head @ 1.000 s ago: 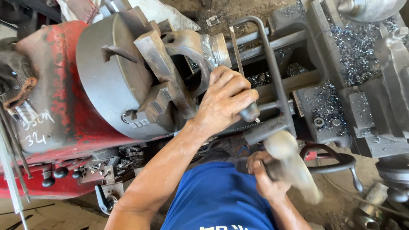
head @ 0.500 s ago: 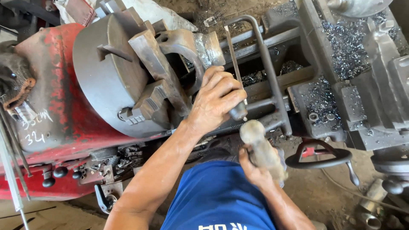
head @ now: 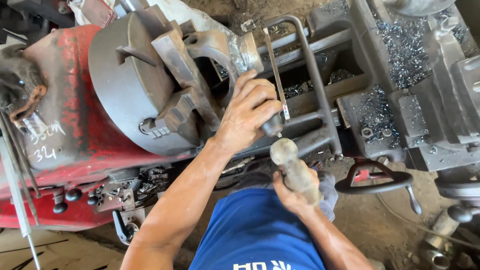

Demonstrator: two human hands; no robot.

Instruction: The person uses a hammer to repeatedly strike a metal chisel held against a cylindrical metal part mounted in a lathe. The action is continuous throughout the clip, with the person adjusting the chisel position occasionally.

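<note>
My left hand (head: 248, 116) is closed around a short dark punch-like tool (head: 273, 125), held against the lathe bed just right of the big grey chuck (head: 130, 85). The tool's blunt end sticks out below my fingers. My right hand (head: 294, 194) grips a worn grey hammer-like tool (head: 292, 165). Its rounded head sits just under the punch's end, a small gap apart. A grey casting (head: 220, 47) is clamped in the chuck jaws above my left hand.
The red headstock (head: 65, 130) with black knobs fills the left. A thin steel strip (head: 276, 70) and a bent grey bar (head: 315, 75) lie across the bed. Metal chips cover the carriage (head: 400, 75) at right. A black handwheel (head: 375, 181) juts out beside my right hand.
My right hand has swung the hammer-like tool up and to the left, from low beside the handwheel to just under the punch. My left hand has stayed in place.
</note>
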